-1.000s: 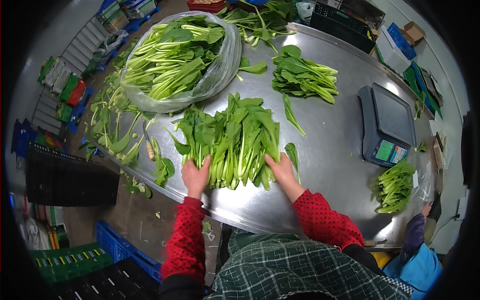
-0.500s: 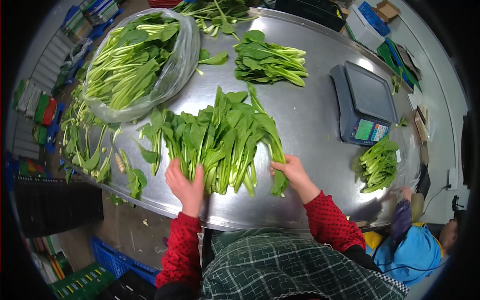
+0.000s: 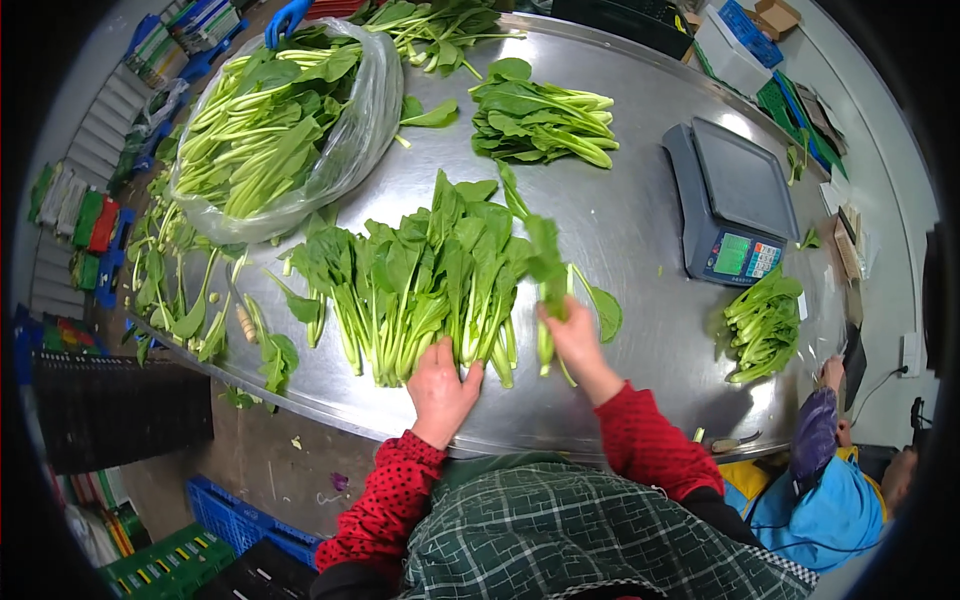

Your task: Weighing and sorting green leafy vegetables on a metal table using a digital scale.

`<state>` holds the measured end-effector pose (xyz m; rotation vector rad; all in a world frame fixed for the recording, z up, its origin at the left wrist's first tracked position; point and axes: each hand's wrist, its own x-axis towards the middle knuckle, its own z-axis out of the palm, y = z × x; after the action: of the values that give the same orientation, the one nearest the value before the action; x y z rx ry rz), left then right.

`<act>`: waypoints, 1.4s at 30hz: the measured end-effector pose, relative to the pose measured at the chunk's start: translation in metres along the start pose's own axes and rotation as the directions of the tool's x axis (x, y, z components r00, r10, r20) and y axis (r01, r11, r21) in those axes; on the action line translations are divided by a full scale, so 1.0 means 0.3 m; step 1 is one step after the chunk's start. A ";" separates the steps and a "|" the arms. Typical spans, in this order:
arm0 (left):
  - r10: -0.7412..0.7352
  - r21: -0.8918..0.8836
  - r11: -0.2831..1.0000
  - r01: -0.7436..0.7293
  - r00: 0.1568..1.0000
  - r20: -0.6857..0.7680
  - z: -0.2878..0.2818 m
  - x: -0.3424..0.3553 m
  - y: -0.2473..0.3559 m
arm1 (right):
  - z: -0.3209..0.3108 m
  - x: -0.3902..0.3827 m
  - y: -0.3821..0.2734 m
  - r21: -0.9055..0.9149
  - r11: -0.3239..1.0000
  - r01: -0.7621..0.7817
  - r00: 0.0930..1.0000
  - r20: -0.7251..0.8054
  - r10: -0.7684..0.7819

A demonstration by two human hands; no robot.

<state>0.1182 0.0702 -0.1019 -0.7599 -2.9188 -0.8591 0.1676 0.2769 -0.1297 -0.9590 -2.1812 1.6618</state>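
Observation:
A spread pile of leafy green vegetables lies on the metal table before me, leaves pointing away and pale stems toward me. My left hand rests against the stem ends near the pile's middle, thumb and fingers apart. At the pile's right side, my right hand is closed around a leafy green stalk, its leaf blurred by motion. Just beyond that hand a single loose leaf lies on the steel. Farther back sits a neat bunch of the same greens.
A clear plastic bag full of greens stands at far left, a blue-gloved hand above it. Right of me are a digital scale and another bunch. A wooden-handled tool lies among scraps. A person in blue is at right.
My left hand has slid right along the stems to the pile's middle. My right hand has moved slightly left and away with a stalk. A blue-gloved hand has appeared above the bag.

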 end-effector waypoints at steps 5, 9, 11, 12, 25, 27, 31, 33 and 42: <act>-0.136 -0.053 0.989 0.137 0.990 0.022 0.025 -0.033 0.004 | 0.157 -0.022 0.087 0.029 0.993 -0.112 0.991 0.079 0.110; -0.129 -0.201 0.971 0.126 0.992 -0.001 0.128 -0.074 0.058 | 0.269 -0.030 -0.062 0.083 0.990 -0.112 0.984 0.152 0.098; -0.083 -0.286 0.954 0.092 0.996 0.043 0.124 -0.076 0.063 | 0.239 0.014 -0.032 0.064 0.990 -0.124 0.979 0.168 0.112; -0.083 -0.292 0.952 0.091 0.996 0.039 0.107 -0.074 0.065 | 0.210 0.039 -0.017 0.044 0.990 -0.136 0.977 0.169 0.127; -0.119 0.134 0.981 0.137 0.984 -0.134 -0.064 0.023 -0.081 | 0.230 0.061 -0.031 0.300 0.933 -0.200 0.968 0.209 0.140; -0.065 0.059 0.996 0.071 0.992 -0.107 -0.010 0.019 0.011 | 0.224 0.049 -0.040 0.401 0.878 -0.262 0.952 0.259 0.166; -0.078 -0.133 0.990 0.053 0.979 -0.186 0.055 0.003 0.035 | 0.136 0.073 -0.089 0.339 0.885 -0.319 0.930 0.295 0.222; -0.165 -0.161 0.975 0.154 0.985 -0.055 0.069 0.007 0.027 | 0.127 0.072 -0.094 0.205 0.945 -0.255 0.937 0.295 0.189; -0.243 -0.536 0.765 0.357 0.931 0.273 0.155 -0.025 0.107 | -0.046 0.157 -0.055 0.071 0.971 -0.230 0.930 0.310 0.198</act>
<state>0.1452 0.1142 -0.1260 -0.3754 -2.9938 -1.8675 0.1337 0.3146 -0.1193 -1.0021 -2.2069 2.1289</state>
